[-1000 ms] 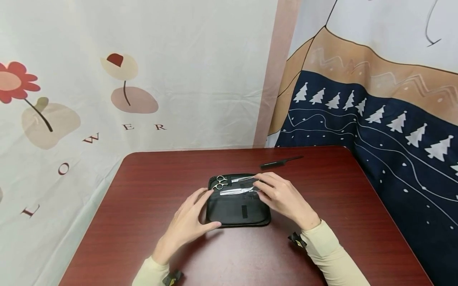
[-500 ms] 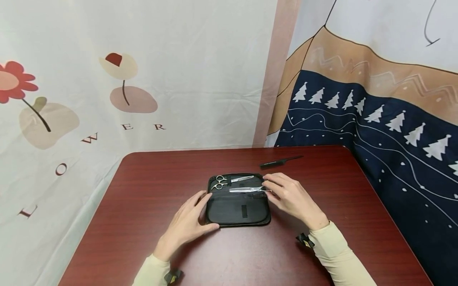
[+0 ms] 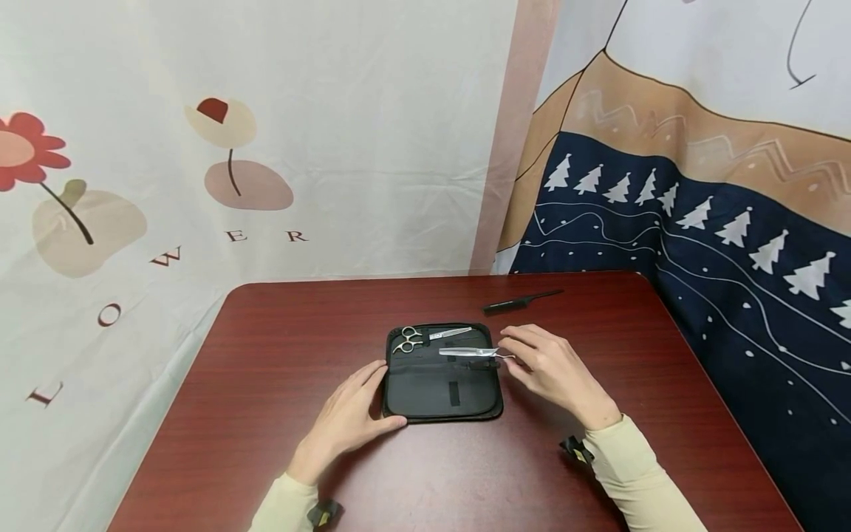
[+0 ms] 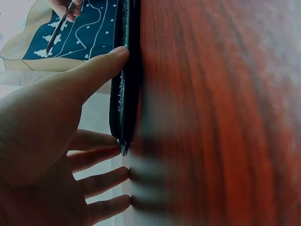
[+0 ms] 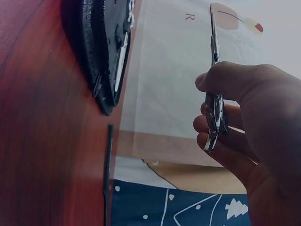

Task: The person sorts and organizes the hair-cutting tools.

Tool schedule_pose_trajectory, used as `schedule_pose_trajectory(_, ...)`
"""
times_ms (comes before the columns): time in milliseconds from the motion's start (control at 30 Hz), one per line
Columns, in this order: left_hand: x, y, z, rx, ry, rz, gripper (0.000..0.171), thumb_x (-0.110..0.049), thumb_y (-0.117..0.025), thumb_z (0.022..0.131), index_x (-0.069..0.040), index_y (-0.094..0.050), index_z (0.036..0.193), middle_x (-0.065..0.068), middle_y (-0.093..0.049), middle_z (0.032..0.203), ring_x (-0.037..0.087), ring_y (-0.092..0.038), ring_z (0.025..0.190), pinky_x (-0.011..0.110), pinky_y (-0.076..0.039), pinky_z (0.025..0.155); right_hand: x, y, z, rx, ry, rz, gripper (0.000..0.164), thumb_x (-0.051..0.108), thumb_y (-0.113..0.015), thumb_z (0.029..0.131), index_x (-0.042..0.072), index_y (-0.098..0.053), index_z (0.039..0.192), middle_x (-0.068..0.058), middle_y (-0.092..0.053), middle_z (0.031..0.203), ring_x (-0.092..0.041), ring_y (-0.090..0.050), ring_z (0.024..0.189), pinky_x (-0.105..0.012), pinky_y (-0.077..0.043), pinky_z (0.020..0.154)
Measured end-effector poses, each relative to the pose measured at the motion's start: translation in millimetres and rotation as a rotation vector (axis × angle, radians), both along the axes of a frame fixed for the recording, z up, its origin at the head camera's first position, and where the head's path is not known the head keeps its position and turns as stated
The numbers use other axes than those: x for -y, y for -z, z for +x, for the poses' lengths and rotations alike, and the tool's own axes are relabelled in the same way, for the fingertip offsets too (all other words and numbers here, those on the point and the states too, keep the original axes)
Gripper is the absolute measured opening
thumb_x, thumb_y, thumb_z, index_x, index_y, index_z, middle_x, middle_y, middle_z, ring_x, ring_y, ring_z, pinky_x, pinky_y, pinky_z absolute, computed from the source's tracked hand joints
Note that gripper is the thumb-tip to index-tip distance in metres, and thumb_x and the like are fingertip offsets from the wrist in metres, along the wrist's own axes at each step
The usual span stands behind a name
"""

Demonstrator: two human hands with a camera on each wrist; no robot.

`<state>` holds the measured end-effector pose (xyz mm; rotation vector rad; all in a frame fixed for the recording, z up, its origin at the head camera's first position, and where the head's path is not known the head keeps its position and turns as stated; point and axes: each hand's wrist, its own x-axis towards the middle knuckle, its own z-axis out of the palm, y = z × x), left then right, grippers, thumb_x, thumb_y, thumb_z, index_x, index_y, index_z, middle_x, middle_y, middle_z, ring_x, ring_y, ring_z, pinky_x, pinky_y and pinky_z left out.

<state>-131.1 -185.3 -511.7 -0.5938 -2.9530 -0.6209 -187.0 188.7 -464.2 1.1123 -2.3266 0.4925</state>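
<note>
An unfolded black case [image 3: 425, 395] lies on the table. My left hand [image 3: 342, 414] rests at its left side with the fingers nearly straight; in the left wrist view the thumb touches the case's edge [image 4: 123, 94]. My right hand [image 3: 555, 369] pinches a pair of silver scissors [image 3: 465, 352] by the handle end. Their blades point left above the case's upper right part. In the right wrist view the scissors [image 5: 214, 42] are raised well away from the case, handles partly hidden by fingers. A second pair of scissors [image 3: 453, 332] lies in the case under a black strap.
A black tail comb [image 3: 507, 306] lies behind the case, towards the table's back edge. The reddish-brown table [image 3: 266, 347] extends around the case. Printed curtains [image 3: 372, 148] hang behind it.
My right hand has moved right and slightly towards me, drawing the scissors from the case's middle to its right side. The left hand has shifted only slightly.
</note>
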Motion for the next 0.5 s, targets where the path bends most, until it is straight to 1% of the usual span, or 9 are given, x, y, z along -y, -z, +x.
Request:
schedule_pose_trajectory(233,-0.4,1.9,-0.2,0.004,-0.005,0.005,0.101,-0.061,-0.083,0.074,0.006,-0.056,0.145,0.016,-0.049,0.153,0.033,-0.043,0.139,0.052,-0.041,0.110,-5.9,3.8,0.0,0.018,0.020,0.023,0.026,0.009,-0.080,0.080,0.004,-0.079,0.106,-0.014,-0.073,0.115,-0.025,-0.066,0.105,-0.045,-0.060,0.081)
schedule_pose_trajectory(500,-0.3,3.4,-1.8,-0.016,0.007,0.008,0.100,-0.060,-0.085,0.072,0.007,-0.059,0.142,0.016,-0.051,0.151,0.034,-0.045,0.138,0.053,-0.042,0.110,-15.3,6.3,-2.6,0.030,0.039,0.062,0.025,0.009,-0.081,0.080,0.003,-0.079,0.105,-0.014,-0.073,0.114,-0.026,-0.066,0.105,-0.046,-0.060,0.080)
